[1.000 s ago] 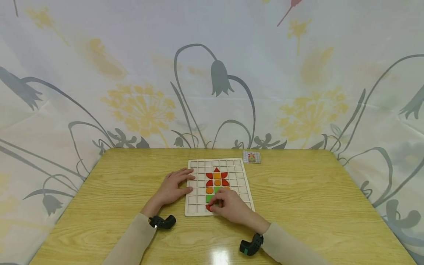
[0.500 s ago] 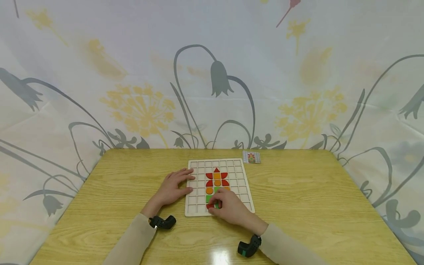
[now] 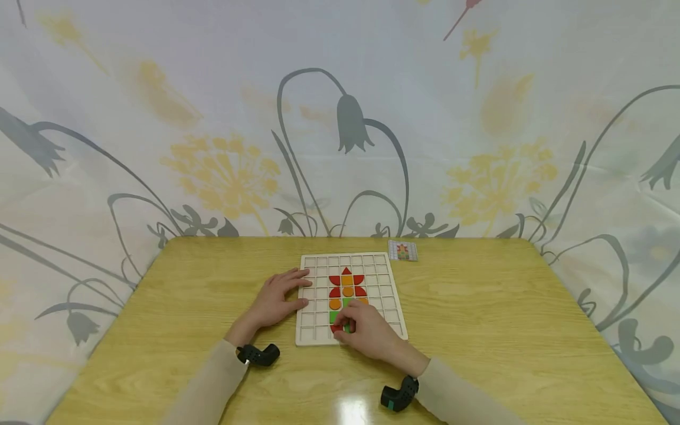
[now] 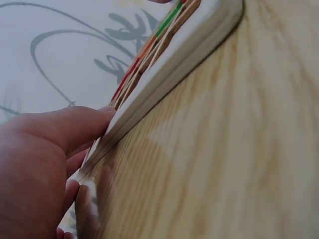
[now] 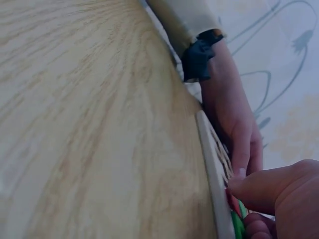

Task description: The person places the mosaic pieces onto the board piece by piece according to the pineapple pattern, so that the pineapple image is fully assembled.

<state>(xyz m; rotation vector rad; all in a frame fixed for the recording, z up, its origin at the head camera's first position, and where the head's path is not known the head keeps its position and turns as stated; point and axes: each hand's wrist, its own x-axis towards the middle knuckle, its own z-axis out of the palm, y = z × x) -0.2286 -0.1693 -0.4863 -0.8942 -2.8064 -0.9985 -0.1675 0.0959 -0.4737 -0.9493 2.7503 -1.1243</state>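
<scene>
On the table lies a white grid board (image 3: 383,282) with red, orange and green tiles set in a flower-like shape. My left hand (image 3: 275,300) rests at the board's left edge, fingers fairly straight; in the left wrist view its thumb (image 4: 84,124) touches the rim. My right hand (image 3: 372,333) is over the lower middle of the board, pinching a small red tile (image 3: 336,329) in the bottom row, below a green square tile (image 3: 335,317). In the right wrist view the thumb (image 5: 264,186) presses at the red tile. The right hand hides part of the lower rows.
A small printed pattern card (image 3: 402,250) lies at the board's far right corner. The wooden table (image 3: 478,307) extends around the board, with a floral cloth (image 3: 340,118) hanging behind it. A dark camera is strapped to each wrist.
My right hand has shifted slightly, and the red tile has turned and moved a little to sit in the bottom row. The left hand stays in place.
</scene>
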